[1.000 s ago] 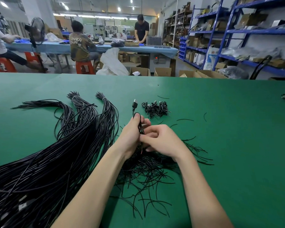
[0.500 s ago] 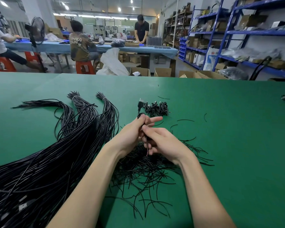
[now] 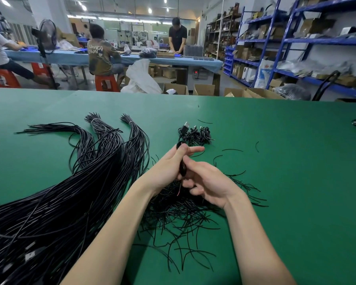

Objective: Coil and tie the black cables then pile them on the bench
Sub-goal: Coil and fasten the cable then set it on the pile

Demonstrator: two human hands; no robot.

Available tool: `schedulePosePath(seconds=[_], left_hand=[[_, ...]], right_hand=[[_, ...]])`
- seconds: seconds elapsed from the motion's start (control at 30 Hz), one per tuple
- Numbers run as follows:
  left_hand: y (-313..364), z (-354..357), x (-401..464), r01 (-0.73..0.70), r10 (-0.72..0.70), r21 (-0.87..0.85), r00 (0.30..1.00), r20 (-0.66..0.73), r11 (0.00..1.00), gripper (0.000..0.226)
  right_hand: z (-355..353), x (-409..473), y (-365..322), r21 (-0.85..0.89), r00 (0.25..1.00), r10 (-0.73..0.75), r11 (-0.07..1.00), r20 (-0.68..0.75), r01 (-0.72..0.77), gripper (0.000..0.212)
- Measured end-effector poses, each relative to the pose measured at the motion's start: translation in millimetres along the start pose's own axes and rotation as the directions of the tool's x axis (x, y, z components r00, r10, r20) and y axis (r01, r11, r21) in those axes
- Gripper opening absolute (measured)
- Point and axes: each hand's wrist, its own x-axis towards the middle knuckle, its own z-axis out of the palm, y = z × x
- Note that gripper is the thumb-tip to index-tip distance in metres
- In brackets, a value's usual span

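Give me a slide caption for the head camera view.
Both hands, left and right, grip a coiled black cable above the green bench.

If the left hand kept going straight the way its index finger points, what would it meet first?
Probably the small pile of coiled black cables just beyond the left hand on the green bench, though the finger angles slightly right, so depth is uncertain.

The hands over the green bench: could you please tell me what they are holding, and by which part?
Both hold one coiled black cable: the left hand grips the coil's upper part, the right hand pinches its lower part.
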Motion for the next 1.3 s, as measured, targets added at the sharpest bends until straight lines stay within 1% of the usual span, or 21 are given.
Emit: schedulePosePath(seconds=[0.1, 0.2, 0.27, 0.3, 0.37, 0.43, 0.47, 0.53, 0.63, 0.73, 0.83, 0.93, 1.0, 1.07, 1.1, 1.13, 1.17, 1.2, 1.23, 1.27, 1.3], left_hand=[[-3, 0, 2, -0.02, 0.02, 0.034, 1.0, 0.015, 0.999, 0.047], [-6, 1, 3, 0.006, -0.006, -0.023, 1.0, 0.007, 1.0, 0.048], [-7, 3, 3, 0.036, -0.039, -0.106, 0.999, -0.028, 0.994, 0.045], [-7, 4, 4, 0.044, -0.052, -0.149, 0.997, -0.053, 0.988, 0.04], [-5, 4, 6, 0.059, -0.08, -0.258, 0.994, -0.073, 0.964, 0.033], [-3, 4, 8, 0.082, -0.092, -0.434, 0.996, -0.001, 0.897, 0.029], [-2, 3, 8, 0.091, -0.078, -0.494, 0.996, 0.047, 0.865, 0.028], [-2, 1, 8, 0.08, -0.045, -0.516, 0.996, 0.079, 0.853, 0.029], [-4, 1, 9, 0.053, -0.032, -0.51, 0.998, 0.049, 0.858, 0.041], [-5, 4, 9, 0.055, -0.055, -0.526, 0.998, 0.015, 0.849, 0.04], [-7, 5, 11, 0.042, -0.065, -0.515, 0.998, -0.026, 0.856, 0.037], [-10, 8, 12, 0.011, -0.064, -0.467, 0.993, -0.099, 0.884, 0.024], [-11, 10, 11, 0.005, -0.075, -0.422, 0.986, -0.15, 0.907, 0.02], [-10, 8, 10, 0.0, -0.08, -0.362, 0.975, -0.206, 0.932, 0.019], [-9, 5, 10, -0.005, -0.073, -0.333, 0.972, -0.222, 0.943, 0.019], [-8, 3, 9, -0.006, -0.063, -0.307, 0.974, -0.216, 0.952, 0.021], [-7, 2, 8, -0.004, -0.05, -0.277, 0.981, -0.19, 0.961, 0.022], [-5, 2, 7, -0.001, -0.037, -0.241, 0.988, -0.152, 0.97, 0.023], [-4, 3, 6, 0.003, -0.026, -0.206, 0.994, -0.109, 0.979, 0.023], [-2, 4, 5, 0.007, -0.019, -0.174, 0.998, -0.066, 0.985, 0.023], [-1, 6, 4, 0.009, -0.013, -0.143, 1.0, -0.025, 0.99, 0.022]], right_hand=[[-1, 0, -2, -0.046, 1.0, -0.006, 0.999, -0.018, 0.005, 0.02], [2, 1, -3, -0.11, 0.997, -0.015, 0.994, -0.079, 0.006, 0.024], [5, 3, -3, -0.111, 0.989, -0.024, 0.994, -0.143, 0.008, 0.026], [6, 5, -2, -0.079, 0.986, -0.022, 0.997, -0.166, 0.009, 0.023], [8, 7, -2, 0.04, 0.985, -0.009, 0.999, -0.175, 0.016, 0.018], [7, 7, -2, 0.237, 0.991, 0.013, 0.971, -0.132, 0.019, 0.017], [6, 7, -2, 0.346, 0.995, 0.02, 0.938, -0.102, 0.016, 0.016], [4, 7, -4, 0.502, 0.999, 0.01, 0.865, -0.045, 0.014, 0.016], [3, 6, -4, 0.571, 1.0, -0.01, 0.821, -0.01, 0.013, 0.017], [3, 7, -2, 0.588, 1.0, -0.002, 0.809, -0.016, 0.011, 0.013], [1, 7, 0, 0.545, 0.999, 0.03, 0.838, -0.03, -0.009, 0.011], [-4, 7, 2, 0.424, 0.994, 0.087, 0.904, -0.063, -0.053, 0.017], [-8, 7, 1, 0.251, 0.984, 0.131, 0.963, -0.117, -0.098, 0.022], [-12, 3, -2, 0.022, 0.966, 0.161, 0.987, -0.201, -0.16, 0.032], [-15, 1, -5, -0.082, 0.952, 0.141, 0.982, -0.273, -0.169, 0.034], [-19, 0, -7, -0.17, 0.927, 0.078, 0.974, -0.366, -0.149, 0.032], [-23, -1, -10, -0.236, 0.887, -0.023, 0.967, -0.46, -0.097, 0.026], [-26, -2, -12, -0.27, 0.837, -0.135, 0.963, -0.531, -0.016, 0.019], [-29, -3, -14, -0.272, 0.794, -0.222, 0.959, -0.566, 0.075, 0.014], [-29, -3, -17, -0.254, 0.772, -0.275, 0.955, -0.573, 0.152, 0.012], [-28, -2, -19, -0.224, 0.767, -0.298, 0.953, -0.568, 0.204, 0.014]])
